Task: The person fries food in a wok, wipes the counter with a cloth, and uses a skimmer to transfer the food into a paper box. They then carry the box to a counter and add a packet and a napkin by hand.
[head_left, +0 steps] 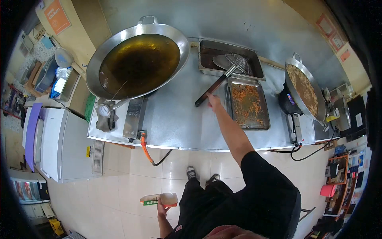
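Note:
My right hand (213, 102) reaches over the steel counter, its fingers closed at the lower end of the black handle of a wire whisk (217, 89). The whisk leans diagonally, its wire head resting in a deep steel pan (203, 71) beside a round, flat utensil (223, 61). Close by on the right is a shallow tray (267, 119) with orange-brown crumbs (246, 101) in oil. Low at my side, my left hand (161, 208) grips a carton-like pack (169, 199) with red and green markings; its label is unreadable.
A large wok (184, 44) of dark oil with a thermometer (104, 110) stands left on a burner (134, 117). Another wok (314, 87) with brownish contents stands right. An orange gas hose (145, 149) hangs at the counter's front edge. A white appliance (73, 143) stands left.

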Tool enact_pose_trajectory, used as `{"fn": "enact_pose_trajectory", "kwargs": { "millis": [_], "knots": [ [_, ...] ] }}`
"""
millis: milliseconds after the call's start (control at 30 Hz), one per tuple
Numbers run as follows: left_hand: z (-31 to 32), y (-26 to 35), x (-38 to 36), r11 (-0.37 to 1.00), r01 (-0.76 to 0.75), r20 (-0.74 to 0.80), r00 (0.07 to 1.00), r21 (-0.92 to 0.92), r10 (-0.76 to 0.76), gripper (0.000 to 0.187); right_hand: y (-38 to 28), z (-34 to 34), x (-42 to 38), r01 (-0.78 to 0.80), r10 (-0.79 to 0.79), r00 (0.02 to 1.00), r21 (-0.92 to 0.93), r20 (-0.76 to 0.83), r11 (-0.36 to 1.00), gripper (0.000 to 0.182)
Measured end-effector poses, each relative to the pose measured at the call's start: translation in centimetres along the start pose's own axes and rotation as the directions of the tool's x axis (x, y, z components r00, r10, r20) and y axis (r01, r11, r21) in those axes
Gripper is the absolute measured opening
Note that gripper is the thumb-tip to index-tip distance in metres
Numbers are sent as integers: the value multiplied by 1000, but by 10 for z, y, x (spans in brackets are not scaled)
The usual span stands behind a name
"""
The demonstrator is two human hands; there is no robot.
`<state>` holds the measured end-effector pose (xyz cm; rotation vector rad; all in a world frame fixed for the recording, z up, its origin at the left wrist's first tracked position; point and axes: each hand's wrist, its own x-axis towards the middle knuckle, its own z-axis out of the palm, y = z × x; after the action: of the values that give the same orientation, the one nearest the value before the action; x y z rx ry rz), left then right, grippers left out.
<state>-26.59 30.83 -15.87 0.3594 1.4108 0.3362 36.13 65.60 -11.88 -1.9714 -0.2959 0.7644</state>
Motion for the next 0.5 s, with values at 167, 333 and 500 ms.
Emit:
{"fn": "enact_pose_trajectory", "kwargs": {
  "millis": [167, 333, 500],
  "knots": [
    [-10, -21, -12, 998, 49, -58, 997, -41, -51, 69, -57, 6, -41, -275, 219, 960, 437, 174, 856, 45],
    [-11, -23, -35, 990, 43, -60, 997, -135, -52, 62, -81, -46, -20, 369, -275, 899, 251, -342, 895, 36],
    [58, 76, -58, 931, -273, 212, 921, -244, 326, 59, -133, -173, -79, 167, -118, 985, 507, -126, 846, 32]
  ]
}}
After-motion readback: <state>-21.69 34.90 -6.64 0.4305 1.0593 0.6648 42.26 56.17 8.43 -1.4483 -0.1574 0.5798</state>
